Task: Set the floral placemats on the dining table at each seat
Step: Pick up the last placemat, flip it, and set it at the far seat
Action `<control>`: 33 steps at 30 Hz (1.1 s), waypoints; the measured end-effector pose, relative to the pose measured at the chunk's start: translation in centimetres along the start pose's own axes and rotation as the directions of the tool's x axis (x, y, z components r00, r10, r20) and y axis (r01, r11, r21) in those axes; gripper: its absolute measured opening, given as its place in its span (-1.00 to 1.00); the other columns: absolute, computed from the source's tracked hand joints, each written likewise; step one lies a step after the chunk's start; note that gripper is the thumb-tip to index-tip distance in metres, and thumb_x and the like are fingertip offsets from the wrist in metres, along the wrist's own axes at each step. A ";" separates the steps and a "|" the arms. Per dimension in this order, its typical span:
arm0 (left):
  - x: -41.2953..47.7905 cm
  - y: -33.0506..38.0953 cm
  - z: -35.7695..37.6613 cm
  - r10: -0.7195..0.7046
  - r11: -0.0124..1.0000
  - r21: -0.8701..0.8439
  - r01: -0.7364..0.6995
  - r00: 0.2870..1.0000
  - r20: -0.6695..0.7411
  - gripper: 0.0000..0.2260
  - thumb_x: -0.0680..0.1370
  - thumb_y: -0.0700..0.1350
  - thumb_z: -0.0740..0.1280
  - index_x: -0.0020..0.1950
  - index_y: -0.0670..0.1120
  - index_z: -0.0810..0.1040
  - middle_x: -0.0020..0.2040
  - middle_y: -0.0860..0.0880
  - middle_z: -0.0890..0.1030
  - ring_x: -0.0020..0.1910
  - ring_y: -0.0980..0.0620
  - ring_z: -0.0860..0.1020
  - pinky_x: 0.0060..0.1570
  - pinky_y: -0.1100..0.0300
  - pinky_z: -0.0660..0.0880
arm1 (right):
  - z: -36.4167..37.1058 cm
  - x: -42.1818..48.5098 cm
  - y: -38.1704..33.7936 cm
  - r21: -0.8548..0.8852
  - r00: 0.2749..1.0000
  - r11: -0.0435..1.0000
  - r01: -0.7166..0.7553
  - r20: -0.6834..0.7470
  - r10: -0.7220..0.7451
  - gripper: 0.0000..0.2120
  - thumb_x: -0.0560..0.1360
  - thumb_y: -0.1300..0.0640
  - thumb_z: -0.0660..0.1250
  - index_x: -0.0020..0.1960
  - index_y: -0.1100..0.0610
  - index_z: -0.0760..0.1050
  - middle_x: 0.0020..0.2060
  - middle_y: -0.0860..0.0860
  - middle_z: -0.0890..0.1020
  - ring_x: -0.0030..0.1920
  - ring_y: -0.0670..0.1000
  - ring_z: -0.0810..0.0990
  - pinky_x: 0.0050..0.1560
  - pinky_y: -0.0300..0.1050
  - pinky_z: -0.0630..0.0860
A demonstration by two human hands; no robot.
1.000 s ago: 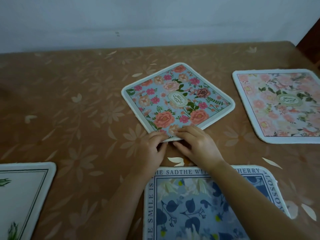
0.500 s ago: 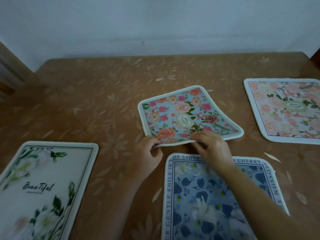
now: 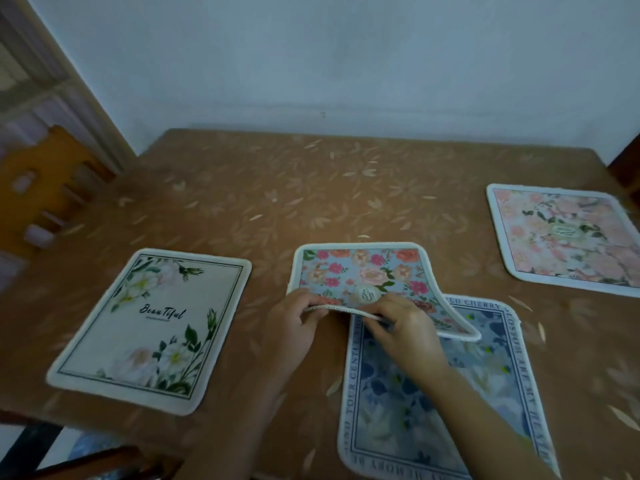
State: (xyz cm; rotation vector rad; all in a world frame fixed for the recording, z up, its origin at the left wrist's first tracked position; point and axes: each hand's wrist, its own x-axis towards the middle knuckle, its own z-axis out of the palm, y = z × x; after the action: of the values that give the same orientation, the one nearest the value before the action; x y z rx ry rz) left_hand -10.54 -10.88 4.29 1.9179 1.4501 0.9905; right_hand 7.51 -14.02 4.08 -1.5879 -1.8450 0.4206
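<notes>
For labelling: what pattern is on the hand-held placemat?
White-edged placemat: pink and orange roses on light blue; head view.

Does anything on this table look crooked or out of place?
Yes. The light-blue rose-print placemat is bent: the left hand and right hand pinch its raised near edge, and its corner overlaps the navy-blue lettered placemat. The cream placemat and pink placemat lie flat.
</notes>
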 end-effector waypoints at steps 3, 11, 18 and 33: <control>-1.4 -0.2 -2.3 -0.023 1.000 -0.010 0.024 1.000 0.019 -0.94 0.44 -0.26 0.39 -0.14 -0.12 0.58 -0.19 0.04 0.55 -0.24 -0.04 0.57 -0.22 -0.08 0.57 | -0.1 -1.6 -2.1 0.010 1.000 1.000 -0.002 0.004 0.002 -0.92 0.40 0.26 0.41 -0.12 0.13 0.60 -0.26 0.07 0.61 -0.24 0.05 0.57 -0.27 -0.09 0.54; -6.1 -0.4 -10.6 0.057 0.998 0.029 -0.055 0.997 -0.056 -0.90 0.42 -0.28 0.40 -0.18 -0.08 0.58 -0.23 0.17 0.53 -0.19 0.21 0.50 -0.18 0.52 0.38 | 1.6 -4.6 -10.9 0.048 0.999 0.999 0.024 -0.030 -0.022 -0.92 0.39 0.28 0.41 -0.14 0.14 0.59 -0.24 0.01 0.58 -0.21 0.04 0.56 -0.26 -0.14 0.46; -11.8 -2.0 -20.2 0.062 0.998 -0.017 -0.063 0.994 -0.090 -0.90 0.43 -0.32 0.37 -0.21 -0.13 0.57 -0.24 0.04 0.55 -0.19 0.12 0.52 -0.18 0.35 0.44 | 6.0 -8.7 -20.9 0.040 0.997 0.999 0.024 -0.079 -0.021 -0.93 0.40 0.28 0.40 -0.13 0.16 0.58 -0.21 0.08 0.61 -0.16 0.09 0.56 -0.19 -0.13 0.43; -21.7 -10.8 -37.7 -0.057 0.998 0.026 0.064 0.977 -0.205 -0.89 0.46 -0.26 0.36 -0.17 -0.06 0.57 -0.21 0.17 0.51 -0.17 0.27 0.47 -0.18 0.53 0.33 | 17.2 -11.1 -38.2 0.078 0.983 0.979 0.186 -0.006 -0.186 -0.90 0.38 0.30 0.42 -0.12 0.17 0.60 -0.20 0.08 0.63 -0.17 0.07 0.58 -0.20 -0.13 0.49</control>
State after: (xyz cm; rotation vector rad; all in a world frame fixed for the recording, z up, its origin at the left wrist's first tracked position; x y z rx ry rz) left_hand -50.50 -29.22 12.99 1.8258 1.6377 1.1703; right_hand -31.95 -29.81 12.49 -1.3493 -1.9330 0.4040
